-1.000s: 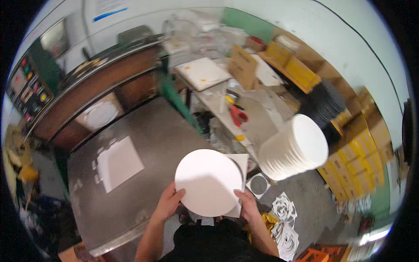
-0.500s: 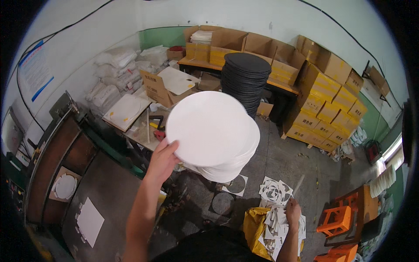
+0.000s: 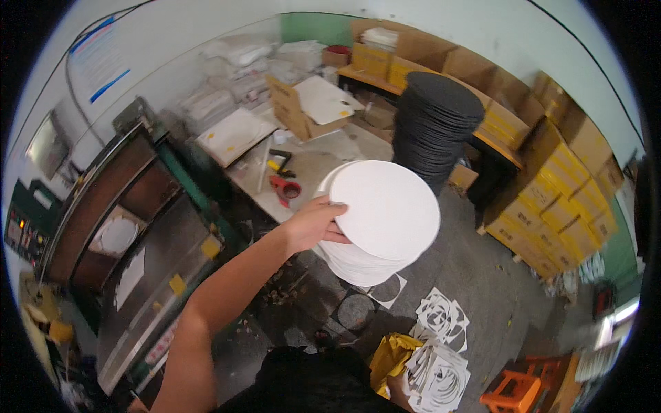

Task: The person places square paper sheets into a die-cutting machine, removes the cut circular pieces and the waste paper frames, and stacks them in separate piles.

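My left hand (image 3: 318,224) pinches the left edge of a thin white round disc (image 3: 387,210), thumb on top and fingers below. Beneath that disc stands a tall stack of similar white discs (image 3: 365,270); whether the held disc rests on it I cannot tell. Low in the picture, my right hand (image 3: 397,391) is beside a yellow bag (image 3: 391,356) and a pile of white offcut sheets (image 3: 437,378) with round holes. Its fingers are hidden.
A press-like machine (image 3: 155,265) stands at left, a white sheet (image 3: 131,277) on its bed. Behind the stack is a worktable (image 3: 310,162) with a red tape dispenser (image 3: 286,189). Black discs (image 3: 437,131), cartons (image 3: 551,213) and an orange stool (image 3: 511,392) stand to the right.
The view has turned left, showing more of the machine. My left hand has brought the white disc lower over the stack. My right hand has dropped toward the lower edge, beside the bag.
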